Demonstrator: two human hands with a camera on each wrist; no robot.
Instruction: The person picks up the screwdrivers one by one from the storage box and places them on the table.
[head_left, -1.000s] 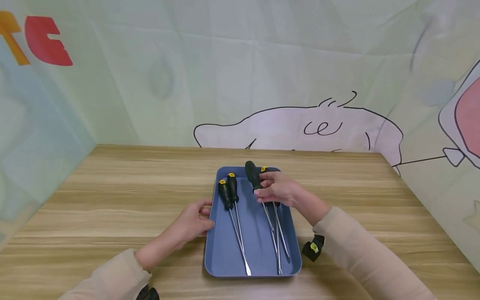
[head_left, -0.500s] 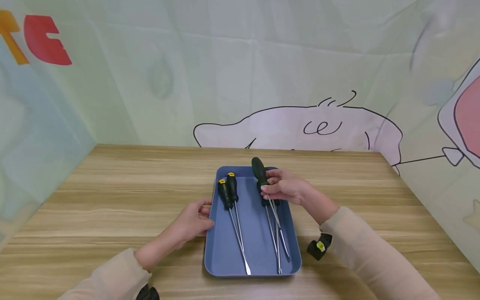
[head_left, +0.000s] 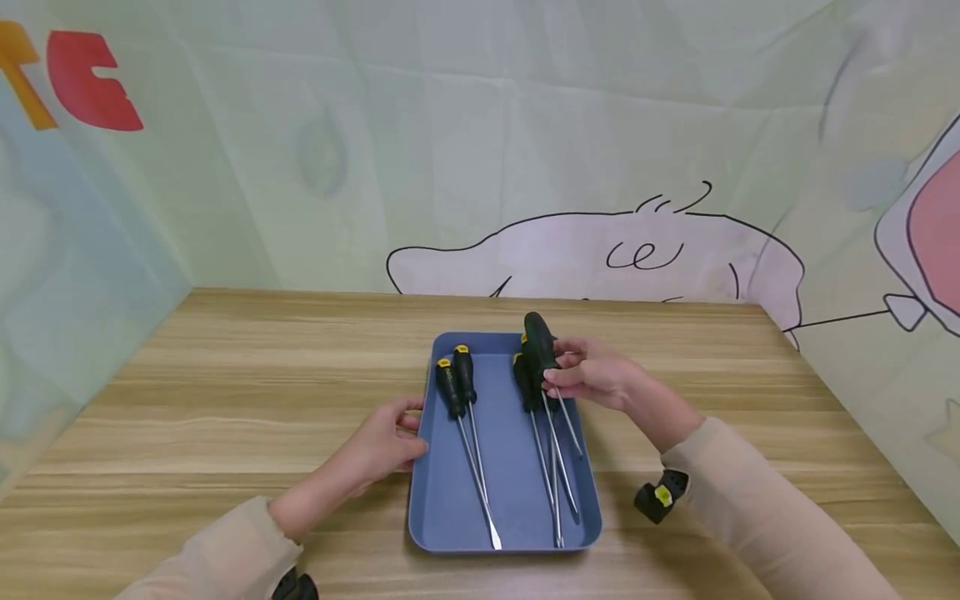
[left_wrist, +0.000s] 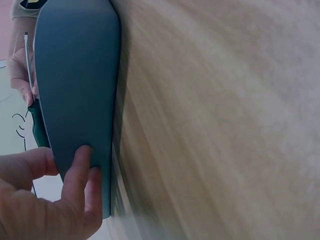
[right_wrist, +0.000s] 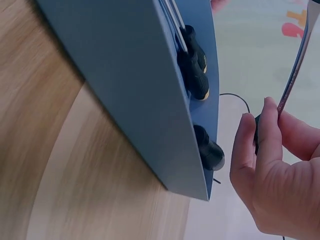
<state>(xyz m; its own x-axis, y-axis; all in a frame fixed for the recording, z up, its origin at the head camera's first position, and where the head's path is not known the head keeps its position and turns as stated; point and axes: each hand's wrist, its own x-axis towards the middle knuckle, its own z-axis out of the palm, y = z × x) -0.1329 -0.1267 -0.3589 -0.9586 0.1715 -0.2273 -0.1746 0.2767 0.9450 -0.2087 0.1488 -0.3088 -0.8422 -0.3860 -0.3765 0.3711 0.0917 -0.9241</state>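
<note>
Your R hand (head_left: 596, 375) was pinching a screwdriver (head_left: 539, 342) btwn thumb and fingers, right about where the black handle met the shaft. You had it raised over the R part of the blue tray (head_left: 446, 517), handle toward the far end, shaft slanting down toward the near end and a bit to your R. Your L hand (head_left: 386, 442) was at the tray's L side, fingertips resting on the outer wall, w/ one digit up at the rim per the L wrist view.

Inside the tray, two screwdrivers (head_left: 450, 388) lay along the L side, yellow-capped handles at the far end, shafts close together, one w/ a flat blade tip near the near wall. More screwdrivers (head_left: 522, 385) were bunched on the R side under the held one; handles overlapped there, so the exact no. was hard to tell, as was whether the held one touched any.

The tray sat on a wood-grain table (head_left: 285, 367). You had beige sleeves (head_left: 757, 508) on, w/ a black device (head_left: 662, 497) below the R cuff. Behind the table hung a pale backdrop (head_left: 435, 150) w/ a line-drawn figure and, far L, orange and red letters.
</note>
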